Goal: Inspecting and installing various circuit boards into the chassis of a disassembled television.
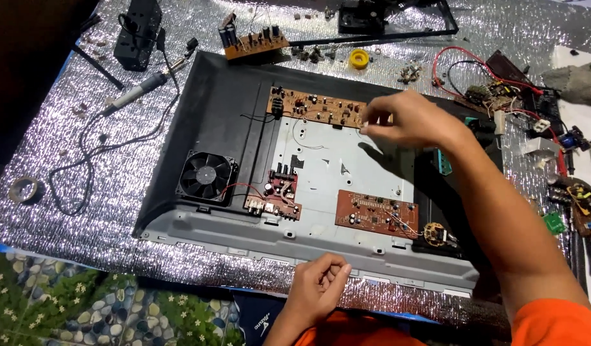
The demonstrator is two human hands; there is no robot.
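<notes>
An opened flat device chassis (225, 115) lies on a silver foil mat, with a grey metal plate inside. My right hand (407, 118) reaches over it, fingertips pinched at the right end of a long brown circuit board (314, 107) at the chassis top. My left hand (318, 285) rests loosely curled at the near metal edge of the chassis, holding nothing I can see. A second brown board (375, 213) and a small red board (276, 195) sit lower on the plate. A black fan (205, 176) sits at the left.
A soldering iron (138, 91) with its black cord lies left of the chassis. A loose board with capacitors (254, 41), a yellow tape roll (359, 58) and small parts lie behind. Wires, boards and tools crowd the right side (532, 109). A tape roll (23, 189) sits far left.
</notes>
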